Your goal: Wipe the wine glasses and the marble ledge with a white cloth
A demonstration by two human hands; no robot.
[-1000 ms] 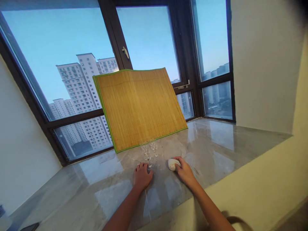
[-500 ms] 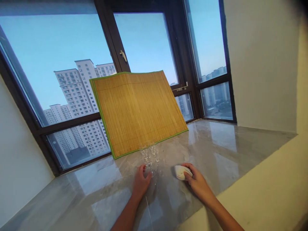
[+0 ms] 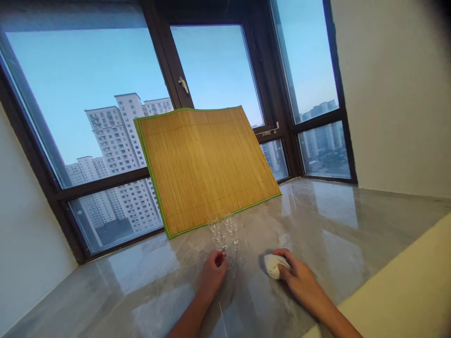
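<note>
Two small clear stemmed glasses stand close together on the grey marble sill. My left hand has its thumb and fingertips closed at the stem of the nearer glass. The farther glass is just behind and to the right, and nothing touches it. In my right hand is a bunched white cloth, gripped between thumb and fingers just above the sill or resting on it; I cannot tell which.
A folded bamboo mat with green edging leans upright against the window behind the glasses. Dark window frames enclose the sill at the back. A plain wall rises on the right, and the sill's front edge runs along the lower right.
My left thumb and fingers have closed from an open curl onto the nearer glass's stem. The right hand keeps its hold on the cloth. The view has shifted slightly.
</note>
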